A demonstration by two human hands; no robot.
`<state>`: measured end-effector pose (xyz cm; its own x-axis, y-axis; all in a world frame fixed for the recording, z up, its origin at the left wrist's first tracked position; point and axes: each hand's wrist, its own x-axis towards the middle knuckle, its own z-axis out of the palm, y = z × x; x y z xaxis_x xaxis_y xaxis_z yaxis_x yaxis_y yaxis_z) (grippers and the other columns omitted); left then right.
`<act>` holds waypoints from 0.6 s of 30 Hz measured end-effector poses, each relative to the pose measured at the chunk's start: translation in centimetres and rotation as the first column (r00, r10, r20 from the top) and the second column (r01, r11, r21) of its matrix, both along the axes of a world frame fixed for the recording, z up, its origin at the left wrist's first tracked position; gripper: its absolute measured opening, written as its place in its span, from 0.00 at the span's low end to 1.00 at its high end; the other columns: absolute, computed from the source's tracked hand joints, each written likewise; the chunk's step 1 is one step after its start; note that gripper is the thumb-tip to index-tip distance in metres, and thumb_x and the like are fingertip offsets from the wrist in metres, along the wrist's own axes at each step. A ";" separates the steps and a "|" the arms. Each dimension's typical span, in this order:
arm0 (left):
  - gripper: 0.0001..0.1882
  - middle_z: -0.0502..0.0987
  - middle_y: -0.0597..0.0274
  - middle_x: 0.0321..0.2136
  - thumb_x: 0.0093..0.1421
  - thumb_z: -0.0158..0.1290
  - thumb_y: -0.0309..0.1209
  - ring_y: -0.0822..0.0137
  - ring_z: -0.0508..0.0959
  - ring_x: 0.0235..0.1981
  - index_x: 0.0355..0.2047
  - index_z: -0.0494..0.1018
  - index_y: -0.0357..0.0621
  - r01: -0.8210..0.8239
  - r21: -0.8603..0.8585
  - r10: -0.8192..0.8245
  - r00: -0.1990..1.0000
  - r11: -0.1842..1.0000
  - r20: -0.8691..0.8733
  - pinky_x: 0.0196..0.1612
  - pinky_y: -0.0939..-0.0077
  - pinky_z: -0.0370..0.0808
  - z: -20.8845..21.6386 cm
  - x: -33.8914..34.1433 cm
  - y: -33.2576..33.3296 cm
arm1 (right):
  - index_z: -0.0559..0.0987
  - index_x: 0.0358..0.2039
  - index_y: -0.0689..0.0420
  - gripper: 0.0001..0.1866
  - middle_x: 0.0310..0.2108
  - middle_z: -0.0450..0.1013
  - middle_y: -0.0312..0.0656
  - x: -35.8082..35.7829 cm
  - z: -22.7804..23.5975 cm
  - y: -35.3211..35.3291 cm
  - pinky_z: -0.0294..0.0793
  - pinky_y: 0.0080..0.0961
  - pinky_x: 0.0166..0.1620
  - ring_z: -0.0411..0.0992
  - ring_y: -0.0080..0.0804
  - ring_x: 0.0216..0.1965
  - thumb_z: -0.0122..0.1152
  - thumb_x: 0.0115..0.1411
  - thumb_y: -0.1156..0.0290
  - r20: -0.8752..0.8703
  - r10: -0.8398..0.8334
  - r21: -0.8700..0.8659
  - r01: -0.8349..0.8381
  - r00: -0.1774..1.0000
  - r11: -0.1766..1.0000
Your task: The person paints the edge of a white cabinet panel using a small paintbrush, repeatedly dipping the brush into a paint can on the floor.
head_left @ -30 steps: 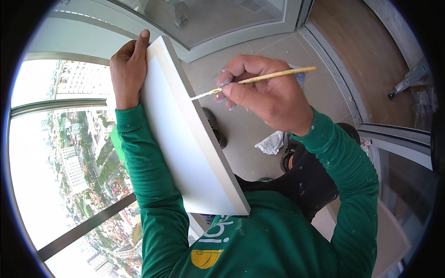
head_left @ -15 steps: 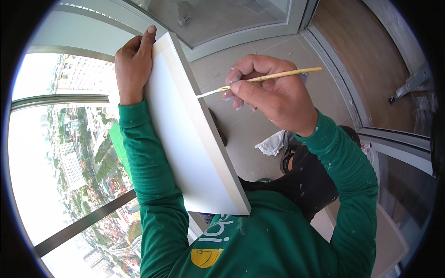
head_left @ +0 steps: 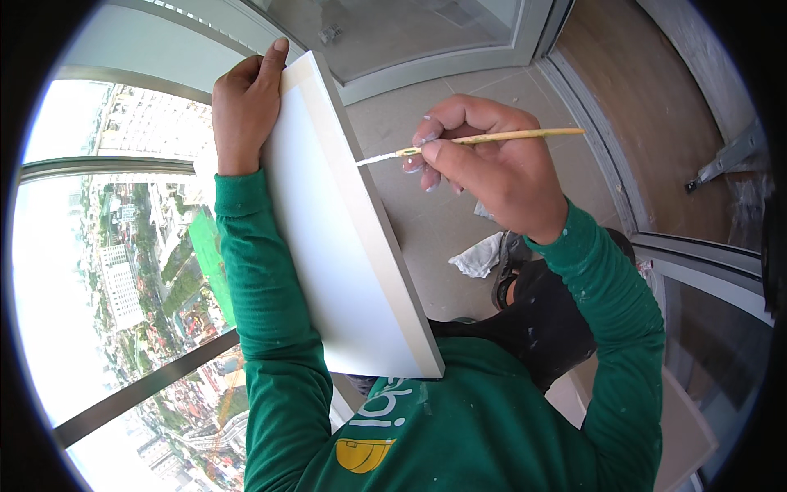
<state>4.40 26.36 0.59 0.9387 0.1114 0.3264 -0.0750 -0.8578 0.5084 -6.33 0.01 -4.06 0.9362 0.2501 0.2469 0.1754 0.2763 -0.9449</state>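
A white rectangular panel (head_left: pixel 316 238), with a beige strip along its right border, leans against my body and stands out in front of me. At its far left corner my left hand (head_left: pixel 248 107) grips the edge, thumb pointing up along it; the other fingers are partly hidden behind. My right hand (head_left: pixel 492 156) pinches a thin paintbrush (head_left: pixel 525 134) with a yellow wooden handle between thumb and fingers. The brush's white-coated tip meets the panel's narrow right edge, about a third of the way down. White paint smears mark my right fingertips.
A tall window (head_left: pixel 123 271) on the left looks far down over a city. Crumpled white cloth (head_left: pixel 477 256) lies on the tiled floor (head_left: pixel 443 213) beside my foot. A glazed door (head_left: pixel 426 66) stands ahead, and a sliding-door track (head_left: pixel 598 131) runs along the right.
The panel's far end and my left hand have shifted slightly right and up. My right hand and the brush have also moved a little right, with the tip still at the panel's edge.
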 end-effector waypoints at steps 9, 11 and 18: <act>0.34 0.81 0.52 0.20 0.66 0.53 0.61 0.61 0.81 0.22 0.33 0.85 0.38 0.002 0.021 -0.003 0.998 1.000 0.066 0.32 0.66 0.79 -1.2 0.8 0.8 | 0.79 0.33 0.63 0.03 0.27 0.80 0.44 -1.4 1.2 -0.5 0.79 0.22 0.33 0.81 0.28 0.29 0.60 0.58 0.81 0.379 0.019 -0.331 0.116 0.925 0.937; 0.35 0.83 0.51 0.24 0.65 0.53 0.62 0.61 0.83 0.26 0.37 0.85 0.37 -0.008 0.025 0.008 1.000 1.000 0.023 0.36 0.67 0.80 -1.2 0.8 0.7 | 0.79 0.32 0.63 0.03 0.27 0.80 0.44 -1.4 1.2 -0.3 0.79 0.22 0.32 0.81 0.28 0.28 0.60 0.57 0.81 0.427 0.006 -0.331 0.151 0.904 0.932; 0.37 0.83 0.50 0.25 0.65 0.53 0.63 0.61 0.84 0.27 0.40 0.85 0.35 0.001 0.017 -0.002 0.999 1.000 0.036 0.39 0.66 0.80 -1.6 1.2 1.4 | 0.80 0.30 0.60 0.04 0.24 0.80 0.42 -1.9 1.5 -0.4 0.78 0.23 0.28 0.81 0.31 0.24 0.64 0.52 0.78 0.457 0.075 -0.393 0.126 0.886 0.911</act>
<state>5.61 27.74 -1.03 0.9265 0.1043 0.3616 -0.0940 -0.8663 0.4905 -8.20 -0.40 -2.52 0.7509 0.3982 0.5269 0.6117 -0.1185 -0.7822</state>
